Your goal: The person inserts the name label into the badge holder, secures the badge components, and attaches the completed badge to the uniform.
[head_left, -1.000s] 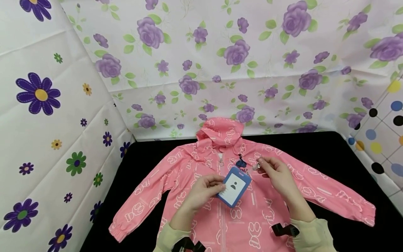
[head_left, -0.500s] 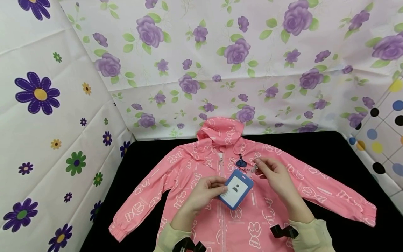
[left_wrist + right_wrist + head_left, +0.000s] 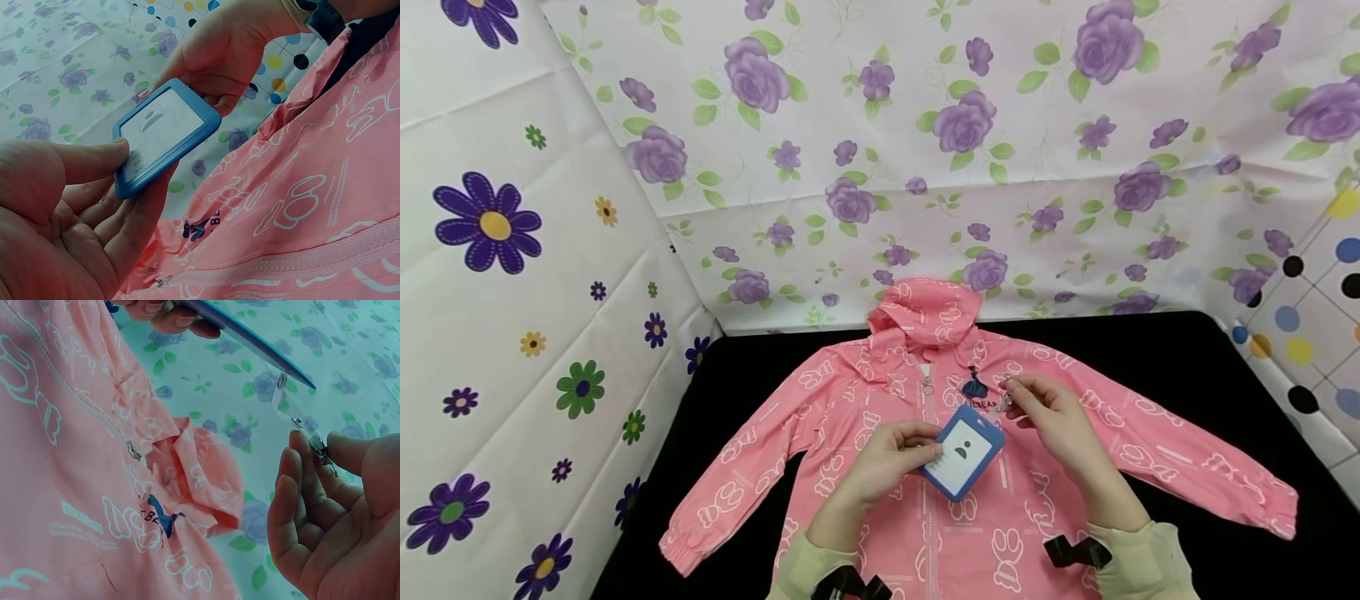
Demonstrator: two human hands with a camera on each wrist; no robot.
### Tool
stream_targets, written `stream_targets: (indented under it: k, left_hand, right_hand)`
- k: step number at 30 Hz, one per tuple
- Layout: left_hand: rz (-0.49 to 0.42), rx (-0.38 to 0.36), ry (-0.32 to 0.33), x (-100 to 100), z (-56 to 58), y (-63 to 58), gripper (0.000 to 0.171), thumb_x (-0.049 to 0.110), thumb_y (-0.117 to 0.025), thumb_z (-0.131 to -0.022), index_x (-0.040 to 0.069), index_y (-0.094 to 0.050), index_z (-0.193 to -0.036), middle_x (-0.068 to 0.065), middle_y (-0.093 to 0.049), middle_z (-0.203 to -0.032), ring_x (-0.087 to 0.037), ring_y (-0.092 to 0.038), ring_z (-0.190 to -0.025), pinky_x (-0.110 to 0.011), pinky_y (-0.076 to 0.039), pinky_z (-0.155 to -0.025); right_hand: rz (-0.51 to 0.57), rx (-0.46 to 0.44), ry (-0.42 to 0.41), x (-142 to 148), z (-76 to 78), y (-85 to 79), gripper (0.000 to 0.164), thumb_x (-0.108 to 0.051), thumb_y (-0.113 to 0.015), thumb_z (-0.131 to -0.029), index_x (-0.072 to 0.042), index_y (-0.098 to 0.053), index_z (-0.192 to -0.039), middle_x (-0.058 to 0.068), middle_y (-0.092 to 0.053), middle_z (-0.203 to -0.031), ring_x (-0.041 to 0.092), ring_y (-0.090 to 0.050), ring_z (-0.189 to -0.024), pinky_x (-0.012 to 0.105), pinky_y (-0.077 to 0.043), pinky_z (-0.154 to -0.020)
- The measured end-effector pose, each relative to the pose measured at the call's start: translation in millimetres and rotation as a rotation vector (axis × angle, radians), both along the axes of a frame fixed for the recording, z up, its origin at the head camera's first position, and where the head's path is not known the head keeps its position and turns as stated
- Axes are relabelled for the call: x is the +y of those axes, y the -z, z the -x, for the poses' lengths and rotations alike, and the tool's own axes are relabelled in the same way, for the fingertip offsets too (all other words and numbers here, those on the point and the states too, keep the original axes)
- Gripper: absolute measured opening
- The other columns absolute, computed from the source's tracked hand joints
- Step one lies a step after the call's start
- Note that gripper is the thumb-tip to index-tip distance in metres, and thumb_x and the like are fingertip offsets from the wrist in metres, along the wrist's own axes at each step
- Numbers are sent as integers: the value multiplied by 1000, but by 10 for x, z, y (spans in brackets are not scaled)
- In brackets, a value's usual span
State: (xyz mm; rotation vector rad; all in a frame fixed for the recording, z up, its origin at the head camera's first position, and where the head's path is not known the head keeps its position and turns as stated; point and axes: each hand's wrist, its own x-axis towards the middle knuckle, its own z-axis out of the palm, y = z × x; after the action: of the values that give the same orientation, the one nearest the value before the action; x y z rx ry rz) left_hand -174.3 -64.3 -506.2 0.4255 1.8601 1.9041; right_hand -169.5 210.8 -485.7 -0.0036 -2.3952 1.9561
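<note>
In the head view my left hand (image 3: 887,462) pinches a blue-framed badge holder (image 3: 964,454) by its lower left edge, thumb on the front. It is held tilted above a pink hooded jacket (image 3: 895,517). A white card with a person icon shows inside its frame. My right hand (image 3: 1056,421) pinches a metal badge clip (image 3: 320,451) between thumb and fingertips, beside the holder's slotted end. From the clip a clear strap (image 3: 286,407) reaches toward the holder. Whether the strap passes through the slot I cannot tell.
The jacket lies face up with its sleeves spread on a black-covered table (image 3: 1150,350). A zipper pull (image 3: 927,387) and a dark blue chest emblem (image 3: 974,388) lie near the hands. Flower-patterned sheets (image 3: 850,125) stand behind and at the left; a dotted sheet (image 3: 1300,350) is at the right.
The badge holder has shifted slightly right and down in the left hand. The right hand has moved slightly left, bringing the clip closer to the holder. Over the last half second little differs.
</note>
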Motion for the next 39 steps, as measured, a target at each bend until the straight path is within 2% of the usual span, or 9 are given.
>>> stream_targets:
  k: [7, 14, 20, 27, 33, 39]
  left_hand:
    - [-3, 1, 8, -2, 4, 7, 30, 2, -70, -102, -15, -67, -127, -17, -76, -109, -12, -73, -86, -29, -65, -78]
    - [11, -27, -1, 12, -3, 18, 29, 2, -71, -100, -12, -70, -126, -13, -77, -105, -13, -73, -85, -28, -64, -75]
    - [1, -20, -4, 20, -2, 38, 29, 2, -71, -101, -13, -69, -126, -15, -77, -106, -14, -73, -86, -29, -65, -76]
    - [2, -23, -1, 23, -1, 36, 29, 2, -70, -101, -13, -68, -127, -16, -76, -109, -14, -74, -87, -30, -65, -78]
    - [13, -21, -10, 16, -8, 29, 30, 3, -71, -101, -13, -68, -127, -17, -76, -109, -15, -74, -87, -32, -65, -80]
    - [7, -16, -17, 9, 4, 22, 30, 3, -72, -101, -13, -68, -126, -18, -77, -108, -15, -74, -87, -34, -66, -82]
  right_hand:
    - [18, -12, -6, -4, -3, -8, 35, -27, -58, -113, 4, -67, -127, 12, -71, -101, 15, -69, -91, 26, -61, -80]
    - [43, -41, -20, -8, -30, -9, 40, -27, -58, -113, 7, -65, -132, 10, -72, -99, 15, -70, -89, 31, -63, -82]
    - [66, -49, -22, -5, -42, -13, 41, -28, -58, -113, 8, -64, -133, 10, -72, -97, 15, -70, -88, 29, -63, -80]
    - [64, -58, -81, -15, -56, -45, 42, -30, -57, -114, 6, -64, -133, 12, -73, -96, 21, -71, -88, 30, -63, -81]
    - [98, -62, -122, -40, -64, -49, 43, -29, -56, -114, 7, -63, -136, 13, -72, -96, 19, -70, -87, 34, -64, -83]
    - [116, -64, -141, -51, -57, -56, 44, -28, -55, -114, 9, -61, -138, 13, -71, -96, 18, -69, -86, 32, -63, -82]
